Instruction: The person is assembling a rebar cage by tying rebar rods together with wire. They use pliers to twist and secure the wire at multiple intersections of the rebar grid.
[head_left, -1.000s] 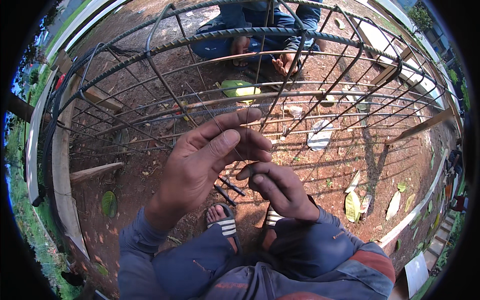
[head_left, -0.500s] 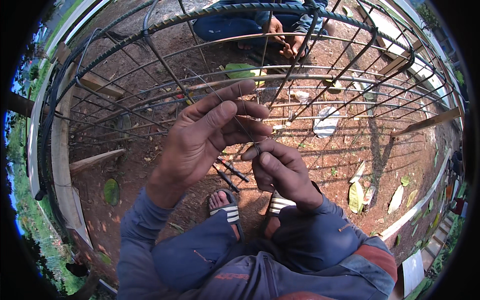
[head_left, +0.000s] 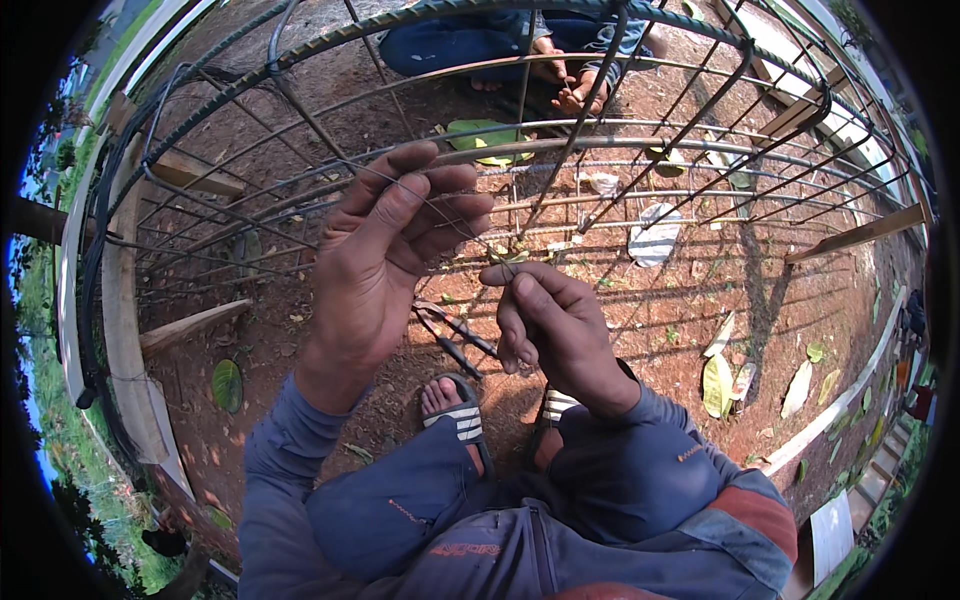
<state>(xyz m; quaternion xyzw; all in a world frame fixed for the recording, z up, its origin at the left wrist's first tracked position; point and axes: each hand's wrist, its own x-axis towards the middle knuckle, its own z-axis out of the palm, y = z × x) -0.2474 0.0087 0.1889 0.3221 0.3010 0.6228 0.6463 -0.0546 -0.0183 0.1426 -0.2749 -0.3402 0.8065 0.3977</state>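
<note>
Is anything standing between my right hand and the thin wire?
Nothing visible: the right hand pinches the thin wire between thumb and forefinger. The wire runs up to the left hand; the rebar cage stands beyond both hands.

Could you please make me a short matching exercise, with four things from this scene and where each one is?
Things
1. thin wire
2. striped sandals
3. black-handled tool
4. steel bar cage

Places
A. lying on the ground, just beyond the feet
B. extending across the upper part of the view
C. running between the left hand and the right hand
D. worn on the feet

Right pairs: 1-C, 2-D, 3-A, 4-B.
</note>
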